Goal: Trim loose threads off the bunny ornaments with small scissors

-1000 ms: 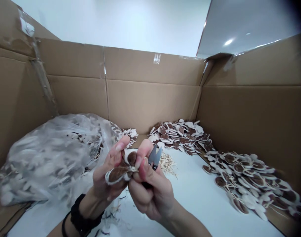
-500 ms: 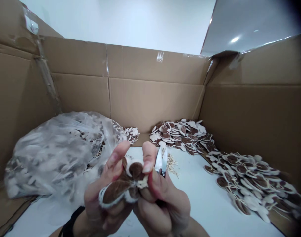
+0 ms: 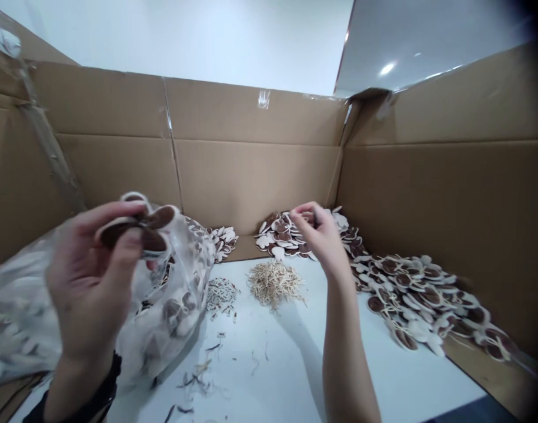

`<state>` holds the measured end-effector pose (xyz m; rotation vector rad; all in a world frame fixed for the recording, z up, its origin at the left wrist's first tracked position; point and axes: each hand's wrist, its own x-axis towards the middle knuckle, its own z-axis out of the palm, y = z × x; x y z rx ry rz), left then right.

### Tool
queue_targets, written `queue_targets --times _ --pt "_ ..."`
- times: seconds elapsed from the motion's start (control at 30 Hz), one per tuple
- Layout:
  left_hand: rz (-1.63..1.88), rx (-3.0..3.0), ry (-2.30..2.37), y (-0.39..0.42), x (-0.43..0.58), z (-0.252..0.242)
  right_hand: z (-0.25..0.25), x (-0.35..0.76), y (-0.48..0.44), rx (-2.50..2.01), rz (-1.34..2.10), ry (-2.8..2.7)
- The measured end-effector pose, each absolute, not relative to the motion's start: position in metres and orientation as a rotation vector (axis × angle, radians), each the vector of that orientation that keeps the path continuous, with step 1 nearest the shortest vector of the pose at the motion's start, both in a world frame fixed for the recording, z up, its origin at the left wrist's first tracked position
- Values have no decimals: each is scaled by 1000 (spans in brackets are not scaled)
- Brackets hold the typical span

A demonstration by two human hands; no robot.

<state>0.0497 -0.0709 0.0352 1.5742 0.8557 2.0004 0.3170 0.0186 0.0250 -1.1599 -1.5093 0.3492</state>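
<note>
My left hand point(image 3: 94, 276), raised at the left, pinches a plush piece point(image 3: 156, 239) between thumb and fingers. The piece is brown with white edges and has several rounded lobes. My right hand point(image 3: 317, 232) is lifted in front of the back pile of similar pieces point(image 3: 280, 229), its thumb and fingertips pressed together. A small dark part of the scissors point(image 3: 315, 218) shows inside that hand; the blades cannot be made out. Whether the fingertips also pinch a string is too small to tell. Below and left of this hand lies a heap of cream strings point(image 3: 275, 283).
A clear plastic bag point(image 3: 184, 294) full of pieces stands at the left. More brown and white pieces point(image 3: 421, 299) are heaped at the right. Small scraps point(image 3: 222, 295) and dark threads point(image 3: 193, 379) lie on the white table point(image 3: 269, 376). Cardboard walls point(image 3: 260, 176) enclose the back and sides.
My hands have parted: the left moved left and up with the plush piece, the right moved up and right, away from it. The scissor blades no longer show. The view has shifted slightly right.
</note>
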Motion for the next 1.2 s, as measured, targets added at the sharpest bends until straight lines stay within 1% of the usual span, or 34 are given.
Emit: queue_targets --times 0.07,0.1,0.23,0.37,0.47,0.6,0.63,0.7,0.77,0.9,1.07,1.2 --pt "2078 1768 933 -67 58 37 12 323 42 -1320 394 -1597" --pt "2060 1848 956 -64 61 36 5 326 52 -1399 416 -1623" --pt "1898 1918 945 -51 72 27 -20 334 80 -1680 519 -1673" --pt "1791 1935 897 -46 84 19 -23 337 83 -1766 570 -1649" --pt "1747 1909 901 -46 87 16 -8 331 68 -1662 563 -1611" --pt "1757 1778 926 -45 86 14 20 307 22 -1367 571 -1595" --pt "1764 1763 941 -45 86 14 24 299 6 -1260 578 -1585" --pt "1783 1750 972 -45 86 14 29 280 -25 -877 697 -1562" --pt "1808 1749 990 -45 88 14 28 263 -54 -747 778 -1635" --pt "1840 1721 951 -50 90 16 23 237 -83 -757 604 -1754" --pt "1858 1701 887 -56 89 17 23 223 -81 -856 302 -1816" --pt "1908 1783 885 -55 90 15 21 219 -76 -903 231 -1807"
